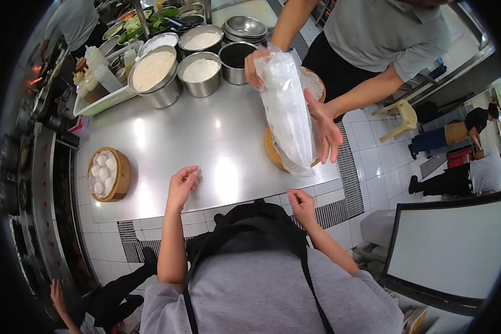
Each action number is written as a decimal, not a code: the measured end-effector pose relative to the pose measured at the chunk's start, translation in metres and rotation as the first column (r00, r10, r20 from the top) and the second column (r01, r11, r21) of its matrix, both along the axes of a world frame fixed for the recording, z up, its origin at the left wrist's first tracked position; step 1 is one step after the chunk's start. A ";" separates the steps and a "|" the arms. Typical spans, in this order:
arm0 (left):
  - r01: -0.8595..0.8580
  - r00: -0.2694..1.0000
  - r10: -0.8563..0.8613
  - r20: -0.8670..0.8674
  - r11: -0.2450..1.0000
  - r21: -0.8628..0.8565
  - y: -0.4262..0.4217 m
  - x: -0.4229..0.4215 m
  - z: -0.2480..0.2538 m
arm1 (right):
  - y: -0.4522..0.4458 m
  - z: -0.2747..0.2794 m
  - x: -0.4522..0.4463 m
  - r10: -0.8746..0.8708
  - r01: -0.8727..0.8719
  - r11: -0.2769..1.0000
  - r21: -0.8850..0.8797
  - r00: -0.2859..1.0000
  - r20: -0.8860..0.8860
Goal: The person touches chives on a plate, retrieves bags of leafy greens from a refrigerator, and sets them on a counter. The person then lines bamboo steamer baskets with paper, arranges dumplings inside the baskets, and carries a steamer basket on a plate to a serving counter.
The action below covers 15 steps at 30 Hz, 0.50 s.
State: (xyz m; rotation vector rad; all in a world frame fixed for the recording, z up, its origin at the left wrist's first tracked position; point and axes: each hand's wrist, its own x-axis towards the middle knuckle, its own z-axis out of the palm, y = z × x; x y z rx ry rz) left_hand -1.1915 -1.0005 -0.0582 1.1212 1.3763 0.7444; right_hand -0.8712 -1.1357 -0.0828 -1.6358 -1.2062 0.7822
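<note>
My left hand (183,186) hovers over the front part of the steel table (167,131), fingers loosely bent and apart, with nothing in it. Just off the table's front edge is my right hand (302,207), its fingers curled in and no object showing in them. To the left, a round bamboo steamer (121,179) holds several white dough balls (102,173). Across from me a co-worker's hands (324,127) handle a clear plastic bag (286,106) of white contents. The bag partly covers another bamboo steamer (271,149) at the table's right end.
Along the back stand steel pots of pale powder (201,70), a pot with dark contents (235,60) and stacked steel bowls (245,26). Squeeze bottles (107,78) fill a white basket (114,99). A yellow stool (399,119) is on the tiled floor; other people are around.
</note>
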 end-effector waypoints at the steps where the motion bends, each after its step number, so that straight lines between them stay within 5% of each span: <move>1: -0.003 1.000 0.003 0.007 1.000 0.001 0.000 -0.005 -0.001 | 0.001 0.001 -0.013 -0.001 0.001 1.000 0.000 1.000 0.001; 7: 0.028 0.999 -0.028 0.041 1.000 0.011 -0.002 -0.032 0.003 | 0.004 0.016 -0.071 0.176 -0.184 0.982 0.046 0.975 0.138; 15: 0.196 0.980 -0.196 0.021 0.981 0.003 0.015 -0.028 0.009 | -0.008 0.011 -0.104 0.081 -0.097 0.990 0.100 0.986 0.148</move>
